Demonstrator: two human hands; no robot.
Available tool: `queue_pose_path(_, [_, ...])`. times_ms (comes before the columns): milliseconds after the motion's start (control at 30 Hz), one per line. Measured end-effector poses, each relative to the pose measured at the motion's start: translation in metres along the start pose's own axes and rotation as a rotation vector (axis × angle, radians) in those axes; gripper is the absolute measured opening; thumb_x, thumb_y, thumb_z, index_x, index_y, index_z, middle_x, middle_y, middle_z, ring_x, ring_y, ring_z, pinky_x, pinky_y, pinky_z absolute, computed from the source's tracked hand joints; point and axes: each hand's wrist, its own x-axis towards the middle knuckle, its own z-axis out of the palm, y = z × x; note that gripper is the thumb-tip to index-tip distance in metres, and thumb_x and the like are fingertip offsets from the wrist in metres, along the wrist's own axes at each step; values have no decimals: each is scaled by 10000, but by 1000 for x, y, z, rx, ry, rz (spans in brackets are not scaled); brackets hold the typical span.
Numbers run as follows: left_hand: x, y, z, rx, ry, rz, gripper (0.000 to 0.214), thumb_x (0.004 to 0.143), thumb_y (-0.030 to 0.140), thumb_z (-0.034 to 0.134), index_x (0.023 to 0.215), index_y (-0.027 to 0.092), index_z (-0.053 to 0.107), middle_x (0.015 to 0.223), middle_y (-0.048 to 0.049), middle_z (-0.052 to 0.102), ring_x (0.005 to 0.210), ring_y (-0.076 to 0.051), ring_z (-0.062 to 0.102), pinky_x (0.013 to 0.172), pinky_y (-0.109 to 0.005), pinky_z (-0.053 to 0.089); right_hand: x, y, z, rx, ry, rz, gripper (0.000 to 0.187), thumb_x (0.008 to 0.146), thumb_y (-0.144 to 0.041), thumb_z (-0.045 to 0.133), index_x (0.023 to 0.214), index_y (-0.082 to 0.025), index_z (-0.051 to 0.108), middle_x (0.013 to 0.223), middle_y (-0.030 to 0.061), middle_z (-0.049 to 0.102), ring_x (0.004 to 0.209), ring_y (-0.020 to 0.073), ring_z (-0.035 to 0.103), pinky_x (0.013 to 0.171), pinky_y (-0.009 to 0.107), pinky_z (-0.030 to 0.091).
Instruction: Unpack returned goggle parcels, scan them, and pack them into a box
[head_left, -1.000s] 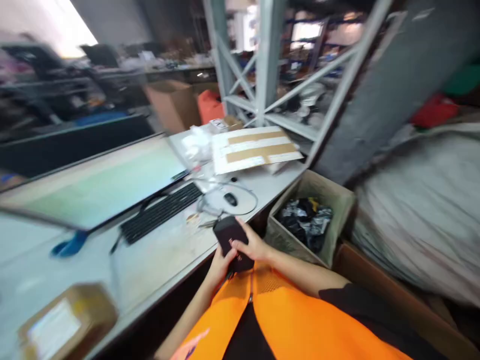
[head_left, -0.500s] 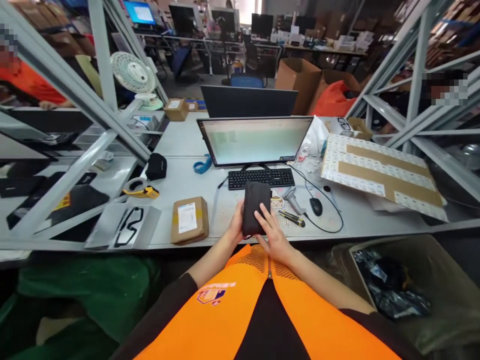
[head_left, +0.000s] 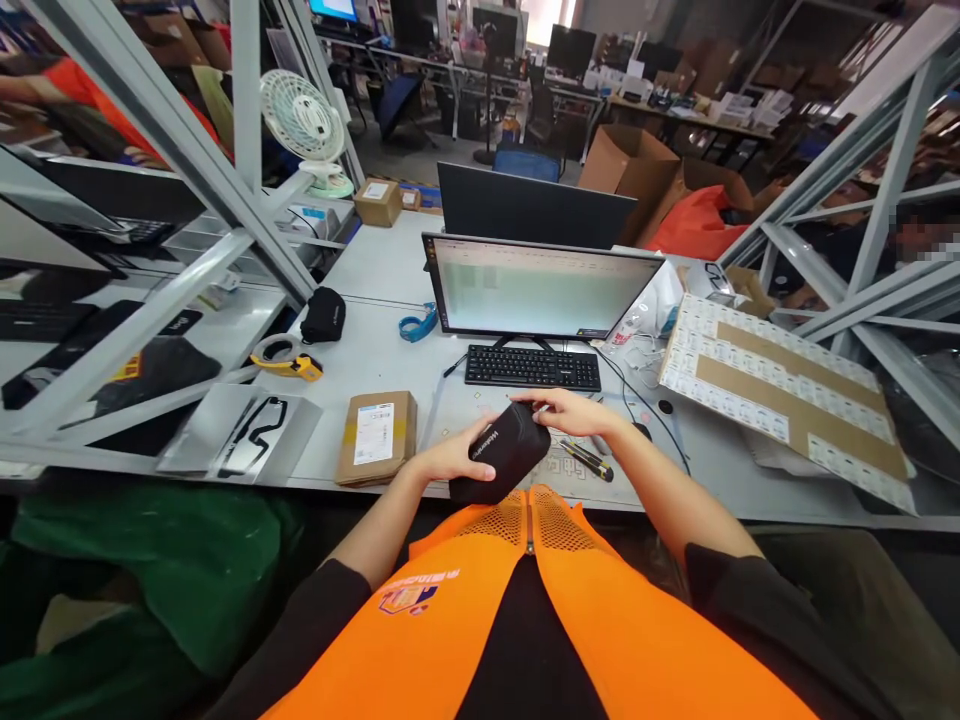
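A black zip case with white lettering [head_left: 501, 452] is held tilted over the front edge of the grey table [head_left: 390, 360]. My left hand [head_left: 452, 459] grips its near left side. My right hand [head_left: 571, 410] pinches its far top corner with the fingertips. Just behind the case lie a black keyboard [head_left: 532, 367] and a lit monitor [head_left: 540, 290]. A brown cardboard parcel with a white label [head_left: 376, 436] rests to the left of my left hand.
A box cutter [head_left: 587, 458] and mouse [head_left: 641, 430] lie right of the case. A cardboard sheet with labels [head_left: 787, 385] sits at right, a tape dispenser [head_left: 285, 358] and black pouch [head_left: 324, 314] at left. Grey steel rack struts [head_left: 187, 160] flank both sides. Green sack [head_left: 157, 570] below left.
The view swung from the right to face the desk. The case turned from upright to tilted sideways, my right hand moving from its front to its far top corner.
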Motion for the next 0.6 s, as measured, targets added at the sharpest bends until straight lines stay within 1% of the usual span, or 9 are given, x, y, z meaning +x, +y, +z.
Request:
queue_pose_path(33, [1,-1,3,17,-19,-5,1038,559,261,1028,1518,228,633,1491,-127,664,1492,-442,514,1281,-571,365,3,0,3,-44,-14,31,453,959,-168,540,1363,-187,742,1272,66,788,1061,192,726,1011,352,567])
queue_pose_path(100, [3,-6,12,42,-34,0,1042,595,323,1018,1548,218,608,1512,-141,650,1480,-441,531,1266,-559,393,6,-2,12,-223,24,113,315,1011,-190,526,1159,-152,802,1098,91,813,975,209,727,932,326,547])
queue_pose_path(167, [3,-13,23,109,6,13,1157,593,355,1022,1626,218,520,1575,-157,597,1488,-445,523,1265,-556,396,4,-6,24,-468,47,234,290,1047,-202,516,1035,-135,798,1034,136,808,972,246,739,889,329,525])
queue_pose_path(267, [4,-28,41,264,140,15,1328,569,341,1036,1715,249,372,1646,-161,524,1513,-447,493,1289,-560,362,0,-12,34,-742,-33,352,280,1018,-108,510,1141,-120,760,1134,192,794,1075,299,756,880,348,526])
queue_pose_path(333, [6,-40,48,282,224,23,1280,601,338,1016,1709,245,381,1641,-164,530,1515,-439,490,1301,-556,341,-3,-14,34,-815,-91,352,326,1007,-69,491,1222,-119,731,1175,197,786,1127,304,755,888,354,538])
queue_pose_path(400, [13,-53,50,215,318,39,1179,627,338,989,1666,225,444,1620,-169,549,1520,-426,483,1310,-545,326,-7,-15,32,-837,-103,346,321,1034,-96,474,1224,-120,731,1154,199,788,1121,307,762,890,366,551])
queue_pose_path(467, [25,-64,48,90,444,48,1101,618,345,978,1601,207,501,1588,-172,574,1515,-416,486,1306,-533,331,-12,-17,38,-840,-86,349,298,1047,-129,484,1177,-120,752,1106,206,793,1078,317,773,874,378,560])
queue_pose_path(533, [41,-70,46,-101,611,31,973,650,384,950,1517,201,549,1511,-169,631,1445,-399,557,1255,-522,406,-14,-18,58,-830,-93,334,259,1024,-127,531,1106,-121,777,1048,213,797,1012,319,785,842,375,568])
queue_pose_path(600, [58,-70,44,-360,783,-8,773,749,448,871,1423,189,596,1410,-166,690,1333,-372,640,1159,-495,507,-11,-16,91,-792,-105,272,205,978,-101,593,1022,-125,792,996,208,800,945,305,791,816,357,574])
